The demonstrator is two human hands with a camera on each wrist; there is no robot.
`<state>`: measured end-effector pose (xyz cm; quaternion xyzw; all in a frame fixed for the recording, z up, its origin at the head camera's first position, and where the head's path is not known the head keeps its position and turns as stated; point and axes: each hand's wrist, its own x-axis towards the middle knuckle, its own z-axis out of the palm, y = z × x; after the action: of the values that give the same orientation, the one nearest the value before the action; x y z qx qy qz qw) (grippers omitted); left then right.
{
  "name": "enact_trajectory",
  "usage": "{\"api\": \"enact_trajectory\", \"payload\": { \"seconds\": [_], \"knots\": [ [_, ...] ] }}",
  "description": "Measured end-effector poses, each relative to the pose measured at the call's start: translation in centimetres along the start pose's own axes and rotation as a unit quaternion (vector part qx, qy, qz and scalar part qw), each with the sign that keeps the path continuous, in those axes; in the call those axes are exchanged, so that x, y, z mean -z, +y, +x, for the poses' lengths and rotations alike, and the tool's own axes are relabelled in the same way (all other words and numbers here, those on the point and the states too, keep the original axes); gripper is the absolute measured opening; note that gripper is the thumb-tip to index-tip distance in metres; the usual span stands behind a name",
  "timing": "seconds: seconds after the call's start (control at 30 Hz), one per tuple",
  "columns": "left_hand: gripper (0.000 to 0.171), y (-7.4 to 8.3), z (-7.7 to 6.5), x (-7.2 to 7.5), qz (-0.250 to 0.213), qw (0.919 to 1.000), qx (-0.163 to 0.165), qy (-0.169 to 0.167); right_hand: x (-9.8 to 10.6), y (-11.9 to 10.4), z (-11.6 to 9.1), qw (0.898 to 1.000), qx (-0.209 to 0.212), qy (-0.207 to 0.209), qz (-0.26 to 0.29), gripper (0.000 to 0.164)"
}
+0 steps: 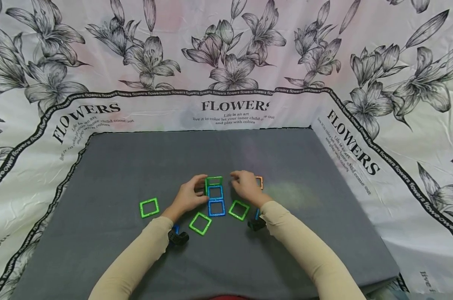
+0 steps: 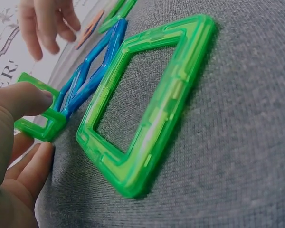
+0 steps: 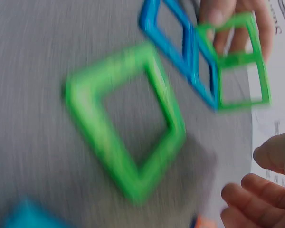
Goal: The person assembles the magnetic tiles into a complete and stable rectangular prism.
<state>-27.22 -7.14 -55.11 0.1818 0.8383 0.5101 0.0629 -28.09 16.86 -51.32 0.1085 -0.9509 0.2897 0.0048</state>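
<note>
- Two blue frames (image 1: 216,200) lie flat, edge to edge, between the hands on grey cloth (image 1: 136,158).
- Left hand (image 1: 190,195): thumb and fingers pinch a green frame (image 2: 54,123) standing upright along the farther blue one's left side.
- Second green frame (image 1: 214,178) stands at its far edge.
- Right hand (image 1: 245,184): grips nothing, fingers loosely bent; orange frame (image 1: 262,182) just beside it.
- Loose green frames flat: one left (image 1: 150,214), one near (image 1: 195,231), one right (image 1: 235,216).
</note>
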Motion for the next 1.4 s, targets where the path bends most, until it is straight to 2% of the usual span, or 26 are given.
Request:
{"api": "enact_trajectory", "payload": {
  "seconds": [0.1, 0.2, 0.37, 0.47, 0.63, 0.83, 0.97, 1.2, 1.4],
  "knots": [
    [0.074, -0.2, 0.0, 0.1, -0.002, 1.0000, -0.001, -0.001, 1.7, 1.2, 0.1, 0.998, -0.004, -0.001, -0.067, 0.034],
    [0.073, -0.3, 0.1, 0.2, -0.004, 1.0000, 0.001, -0.001, 3.0, 2.4, 0.1, 0.991, -0.011, -0.001, -0.136, 0.037],
    [0.072, -0.3, 0.1, 0.2, 0.002, 1.0000, 0.003, 0.001, 4.0, 4.2, -0.2, 0.982, 0.002, -0.044, -0.186, 0.036],
    [0.072, -0.3, 0.0, 0.1, 0.004, 1.0000, 0.005, 0.001, 3.9, 5.0, -0.2, 0.978, 0.024, -0.069, -0.194, 0.031],
    [0.073, -0.2, 0.0, 0.1, 0.001, 1.0000, 0.006, 0.001, 3.7, 5.5, -0.2, 0.977, 0.054, -0.081, -0.188, 0.024],
    [0.073, -0.3, 0.0, 0.1, -0.001, 1.0000, 0.010, -0.001, 3.8, 5.2, -0.4, 0.975, 0.044, -0.108, -0.189, 0.030],
    [0.073, -0.4, 0.0, 0.1, -0.001, 0.9999, 0.010, 0.000, 4.0, 4.6, -0.4, 0.970, 0.050, -0.121, -0.203, 0.027],
    [0.072, -0.5, -0.2, 0.1, 0.005, 1.0000, -0.001, 0.006, 3.9, 4.5, -0.4, 0.965, 0.104, -0.107, -0.215, 0.021],
    [0.072, -0.4, -0.2, 0.1, 0.007, 0.9999, -0.006, 0.004, 4.0, 4.6, -0.4, 0.969, 0.121, -0.094, -0.196, 0.020]
  ]
}}
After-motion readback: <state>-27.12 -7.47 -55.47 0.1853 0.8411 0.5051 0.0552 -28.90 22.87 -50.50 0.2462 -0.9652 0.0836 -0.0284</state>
